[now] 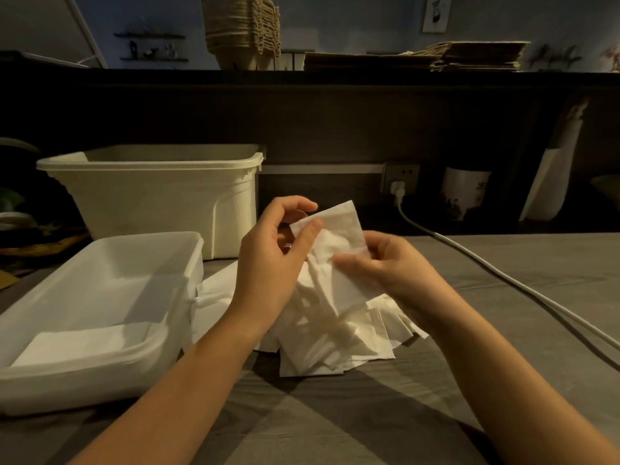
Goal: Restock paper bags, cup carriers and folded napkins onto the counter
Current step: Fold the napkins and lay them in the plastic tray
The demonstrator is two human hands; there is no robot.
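A white napkin [339, 243] is held up over the table between both hands. My left hand [271, 260] pinches its upper left corner, and my right hand [392, 263] grips its lower right edge. Beneath them a loose pile of white napkins [339, 333] lies on the grey table. A folded napkin [77, 344] lies flat in the shallow white tray [100, 360] at the left. On the raised dark counter behind, a stack of brown cup carriers [241, 28] stands beside flat brown paper bags [463, 57].
A deep cream plastic bin [151, 193] stands behind the tray. A white power cable [503, 280] runs from a wall socket [399, 179] across the table's right side. A white mug [464, 193] and a white bag sit under the counter at right.
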